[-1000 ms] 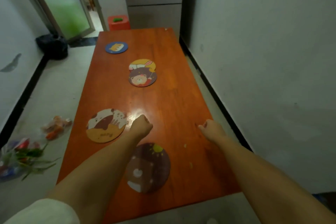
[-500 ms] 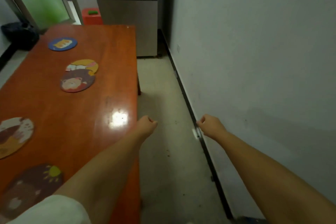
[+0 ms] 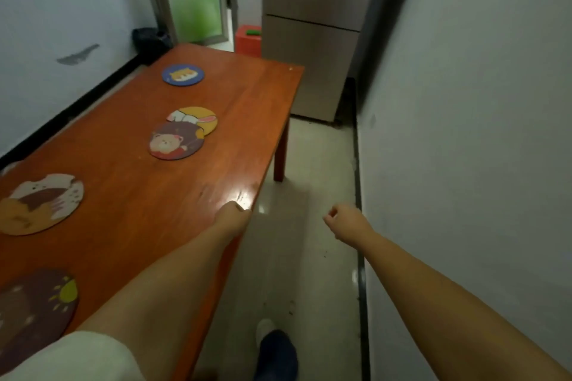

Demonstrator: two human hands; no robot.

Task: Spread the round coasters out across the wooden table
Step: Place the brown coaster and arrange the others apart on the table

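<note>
Head | left hand fisted, empty, above table edge | right hand curled, empty

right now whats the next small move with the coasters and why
Probably reach the left hand to the bear coaster and slide it off the yellow rabbit coaster: those two still overlap, while the others lie apart, and both hands look empty.

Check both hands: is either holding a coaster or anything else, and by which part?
Nothing is held. The left hand is a loose fist over the table edge; the right hand is curled over the floor.
</note>
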